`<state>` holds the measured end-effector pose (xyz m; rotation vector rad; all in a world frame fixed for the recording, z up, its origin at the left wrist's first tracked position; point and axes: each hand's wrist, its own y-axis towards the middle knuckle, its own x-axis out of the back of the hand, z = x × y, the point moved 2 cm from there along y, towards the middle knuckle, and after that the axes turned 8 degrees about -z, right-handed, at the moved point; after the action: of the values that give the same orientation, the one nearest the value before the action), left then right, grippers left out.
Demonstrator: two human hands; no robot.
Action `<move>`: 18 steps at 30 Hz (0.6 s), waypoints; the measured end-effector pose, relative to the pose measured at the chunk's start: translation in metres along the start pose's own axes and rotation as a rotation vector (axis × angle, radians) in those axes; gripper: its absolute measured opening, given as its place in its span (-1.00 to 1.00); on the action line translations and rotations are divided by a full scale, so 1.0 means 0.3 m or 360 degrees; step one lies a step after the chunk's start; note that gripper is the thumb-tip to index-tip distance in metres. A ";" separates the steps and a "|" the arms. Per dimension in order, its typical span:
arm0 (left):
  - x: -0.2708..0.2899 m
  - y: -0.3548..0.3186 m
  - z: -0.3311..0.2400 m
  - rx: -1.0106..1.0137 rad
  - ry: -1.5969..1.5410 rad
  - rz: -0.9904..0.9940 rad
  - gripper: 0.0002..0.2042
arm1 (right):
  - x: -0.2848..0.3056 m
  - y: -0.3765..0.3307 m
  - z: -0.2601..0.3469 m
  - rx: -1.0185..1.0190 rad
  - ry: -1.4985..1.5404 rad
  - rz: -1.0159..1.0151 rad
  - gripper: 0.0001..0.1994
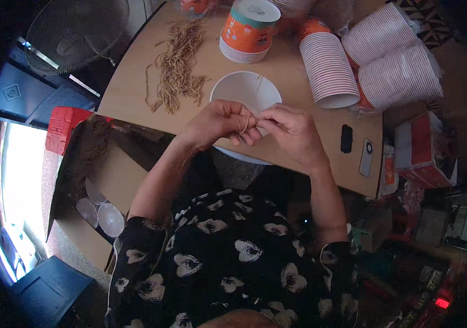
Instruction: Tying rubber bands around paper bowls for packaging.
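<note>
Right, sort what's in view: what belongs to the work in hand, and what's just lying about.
Likely part of the work:
- tan cord in the left hand and right hand
- white tub
- tan cord pile
- stacked tubs, probably

Apparently just lying about:
- black object
- phone-like object
- fan

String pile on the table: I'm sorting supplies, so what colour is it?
Golden brown; the string pile shows best in the head view.
</note>
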<state>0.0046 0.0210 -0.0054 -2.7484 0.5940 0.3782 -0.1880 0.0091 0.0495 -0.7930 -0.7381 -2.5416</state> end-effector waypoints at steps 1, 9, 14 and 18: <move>0.000 -0.001 -0.002 -0.0009 0.0022 0.0003 -0.75 | -0.002 -0.002 -0.001 0.0036 -0.0038 -0.0005 -0.88; -0.018 -0.024 -0.024 -0.0141 0.0050 0.0009 -0.71 | 0.002 -0.021 0.010 -0.0031 0.0071 -0.0202 -0.95; -0.034 -0.032 -0.046 -0.0217 -0.0001 0.0042 -0.66 | 0.006 0.000 -0.009 -0.0035 0.0304 -0.0364 -0.93; -0.036 -0.007 -0.021 -0.0311 0.0306 -0.0028 -0.64 | -0.007 -0.002 -0.066 -0.0148 0.0686 -0.0449 -0.91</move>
<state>-0.0028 0.0247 0.0044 -2.9988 0.6078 0.1765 -0.1949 -0.0015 0.0342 -0.1532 -0.6247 -2.8723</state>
